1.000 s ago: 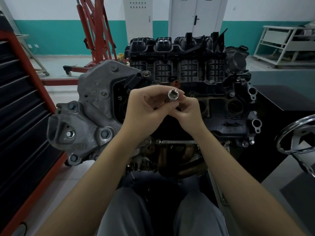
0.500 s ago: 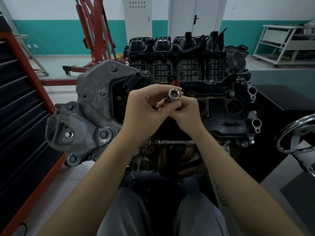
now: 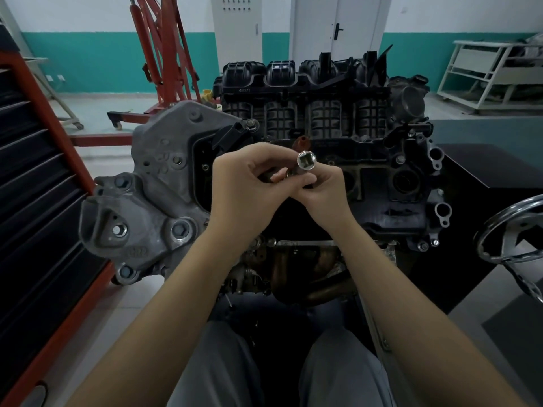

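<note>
A shiny metal socket [image 3: 306, 162] points its square-drive end toward me, held in front of a car engine [image 3: 320, 118]. My right hand [image 3: 321, 192] grips the socket's lower part with curled fingers. My left hand [image 3: 245, 189] is curled beside it, its thumb and fingertips pinching a small dark part [image 3: 288, 174] at the socket's lower end; what that part is cannot be told. Both hands meet over the engine's dark top face. The black ribbed intake manifold rises behind them.
A grey cast timing cover [image 3: 147, 201] forms the engine's left end. A red and black tool cabinet [image 3: 35, 201] stands at the left. A chrome handwheel [image 3: 511, 230] sits at the right. A red engine hoist [image 3: 158, 54] and a white shelf [image 3: 493, 74] stand behind.
The socket has tipped slightly up and to the right in my hands. My left thumb has shifted along its lower end. The engine has not moved.
</note>
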Available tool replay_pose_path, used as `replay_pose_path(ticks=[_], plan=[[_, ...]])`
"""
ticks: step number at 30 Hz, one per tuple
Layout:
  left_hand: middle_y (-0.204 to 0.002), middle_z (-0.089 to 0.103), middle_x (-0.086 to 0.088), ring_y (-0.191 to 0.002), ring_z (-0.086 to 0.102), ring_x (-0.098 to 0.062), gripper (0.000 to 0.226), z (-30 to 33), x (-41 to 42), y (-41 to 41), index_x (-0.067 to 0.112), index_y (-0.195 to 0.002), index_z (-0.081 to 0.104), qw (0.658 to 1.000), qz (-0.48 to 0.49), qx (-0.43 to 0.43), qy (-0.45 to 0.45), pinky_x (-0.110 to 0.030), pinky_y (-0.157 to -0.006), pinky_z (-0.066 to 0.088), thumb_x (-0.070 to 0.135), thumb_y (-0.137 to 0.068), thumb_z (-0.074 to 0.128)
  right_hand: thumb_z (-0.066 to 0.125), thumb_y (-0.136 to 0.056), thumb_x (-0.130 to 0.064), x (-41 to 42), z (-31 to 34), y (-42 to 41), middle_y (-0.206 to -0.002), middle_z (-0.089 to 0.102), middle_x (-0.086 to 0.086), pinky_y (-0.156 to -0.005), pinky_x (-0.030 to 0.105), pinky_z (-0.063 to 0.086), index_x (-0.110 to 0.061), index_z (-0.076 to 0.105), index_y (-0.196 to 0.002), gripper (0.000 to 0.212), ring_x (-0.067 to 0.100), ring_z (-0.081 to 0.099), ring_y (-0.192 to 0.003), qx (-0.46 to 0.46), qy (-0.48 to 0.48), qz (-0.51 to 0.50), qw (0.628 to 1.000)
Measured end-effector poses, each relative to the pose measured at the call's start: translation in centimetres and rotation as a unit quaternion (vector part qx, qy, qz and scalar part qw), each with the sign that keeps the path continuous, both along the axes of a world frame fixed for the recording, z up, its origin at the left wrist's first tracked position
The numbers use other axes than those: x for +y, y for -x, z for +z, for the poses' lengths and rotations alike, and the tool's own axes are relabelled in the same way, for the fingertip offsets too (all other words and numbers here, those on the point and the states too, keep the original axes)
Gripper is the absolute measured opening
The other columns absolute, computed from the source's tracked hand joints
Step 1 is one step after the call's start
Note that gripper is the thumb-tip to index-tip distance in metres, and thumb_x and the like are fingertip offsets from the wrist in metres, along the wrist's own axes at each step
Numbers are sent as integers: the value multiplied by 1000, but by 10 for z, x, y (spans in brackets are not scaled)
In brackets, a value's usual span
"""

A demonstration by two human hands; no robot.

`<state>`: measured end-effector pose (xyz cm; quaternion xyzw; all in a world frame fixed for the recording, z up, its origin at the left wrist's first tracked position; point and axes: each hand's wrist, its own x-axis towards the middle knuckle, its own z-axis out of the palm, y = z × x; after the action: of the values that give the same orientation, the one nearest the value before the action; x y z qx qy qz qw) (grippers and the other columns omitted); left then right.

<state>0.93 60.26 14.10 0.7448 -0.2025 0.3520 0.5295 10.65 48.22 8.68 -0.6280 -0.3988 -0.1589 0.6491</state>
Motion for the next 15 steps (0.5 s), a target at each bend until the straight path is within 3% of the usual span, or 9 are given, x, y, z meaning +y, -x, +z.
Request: replay_pose_path(ticks=[4, 8, 12, 15], plan=[[-91, 73, -6, -89, 72, -15, 27, -2, -1, 0, 9, -98, 71, 1000, -9, -4, 11, -34, -82, 58, -1, -75, 78, 64, -83, 5, -2, 2, 1, -91, 70, 4, -81, 27, 53, -5, 66, -104, 23, 15, 68, -89, -11, 20, 33, 999], [-97, 72, -14, -94, 70, -24, 29, -2, 1, -2, 4, -104, 68, 999, -47, 14, 16, -44, -87, 56, -7, -77, 72, 66, -80, 8, 1, 0, 0, -87, 69, 17, -78, 26, 53, 1, 68, -96, 18, 19, 67, -83, 8, 8, 20, 1000], [-88, 72, -7, -85, 70, -18, 23, -3, -1, -4, 10, -91, 72, 1000, 16, -9, -12, -36, -80, 58, 1, -72, 81, 71, -77, 8, 1, 0, 0, -85, 70, 10, -78, 26, 53, 2, 69, -91, 16, 15, 69, -83, -2, 2, 1, 1000], [-90, 73, -8, -88, 72, -17, 24, -3, -2, -3, 6, -96, 72, 1000, 8, -3, 14, -37, -82, 58, -2, -74, 78, 68, -82, 4, -1, 0, -1, -91, 72, -2, -81, 24, 51, -6, 69, -95, 16, 12, 68, -89, -12, 16, 20, 1000]])
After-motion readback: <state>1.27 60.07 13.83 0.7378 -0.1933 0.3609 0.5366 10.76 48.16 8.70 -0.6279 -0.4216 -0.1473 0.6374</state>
